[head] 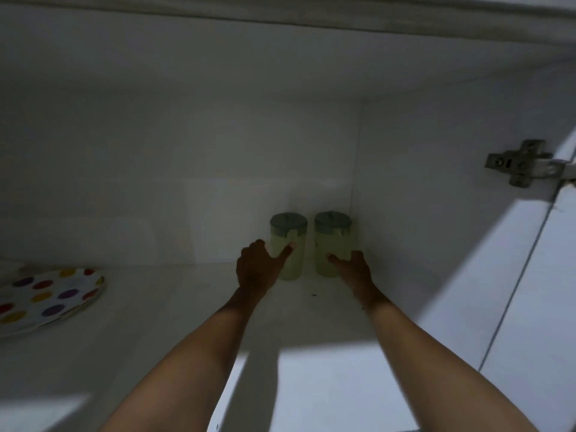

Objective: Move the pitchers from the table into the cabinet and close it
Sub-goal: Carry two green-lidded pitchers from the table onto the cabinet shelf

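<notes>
Two pale green pitchers with darker green lids stand upright side by side at the back right corner of the white cabinet shelf (pixel 187 307). My left hand (pixel 257 268) wraps the left pitcher (pixel 288 235) from its left side, thumb across its front. My right hand (pixel 355 269) holds the right pitcher (pixel 332 238) from its lower right, fingers against its wall. A small gap separates the pitchers. Both forearms reach deep into the dim cabinet.
A white plate with coloured dots (pixel 46 299) lies at the shelf's left edge. The cabinet's right wall carries a metal hinge (pixel 517 163), and the open door (pixel 545 291) stands at the right. The cabinet's top panel (pixel 280 51) hangs overhead.
</notes>
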